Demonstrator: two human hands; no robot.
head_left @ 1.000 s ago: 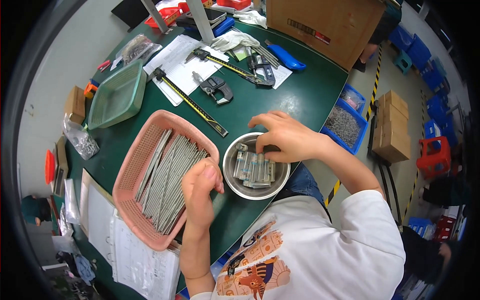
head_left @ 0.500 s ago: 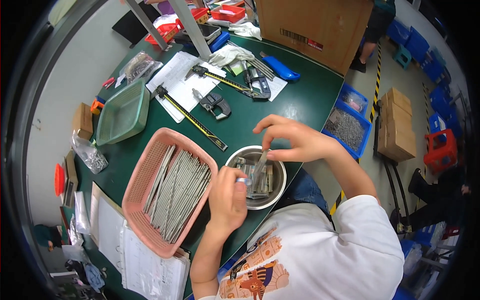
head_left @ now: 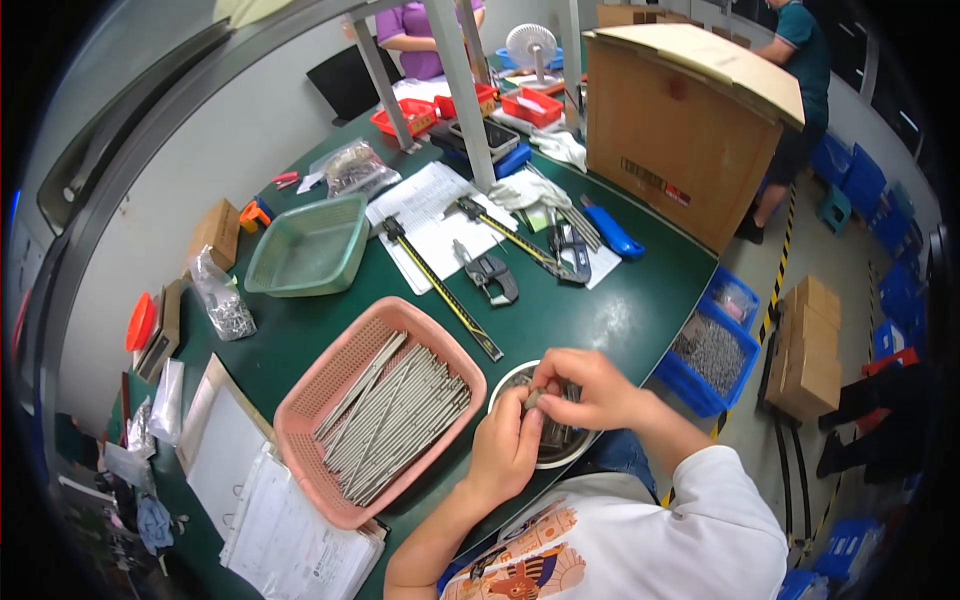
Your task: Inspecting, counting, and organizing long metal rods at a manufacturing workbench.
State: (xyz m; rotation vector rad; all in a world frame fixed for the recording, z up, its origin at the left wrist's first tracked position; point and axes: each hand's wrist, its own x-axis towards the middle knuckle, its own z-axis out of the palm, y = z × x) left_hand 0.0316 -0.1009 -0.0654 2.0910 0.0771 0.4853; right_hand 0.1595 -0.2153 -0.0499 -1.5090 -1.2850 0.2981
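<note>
Over the metal bowl (head_left: 497,388) at the front edge of the table, my two hands meet at the fingertips. My left hand (head_left: 507,447) is closed, its thumb and fingers round a small tube with a tan end (head_left: 533,399). My right hand (head_left: 592,392) pinches that tan end between thumb and fingertips. Most of the tube is hidden by my fingers. Several small clear cases lie in the bowl, partly covered by my hands. Left of it is a pink basket (head_left: 283,405) holding many thin metal rods (head_left: 400,425).
Beyond the basket lie calipers (head_left: 440,285), a micrometer (head_left: 490,278), papers and a green tray (head_left: 308,248). An open binder (head_left: 285,535) is at the near left. A large cardboard box (head_left: 680,135) stands at the back right. Blue bins (head_left: 715,350) sit beside the table; two people are farther back.
My right hand has come down and left to meet my left hand, bringing the small tube with it. My head view has shifted, showing more of the far side of the room.
</note>
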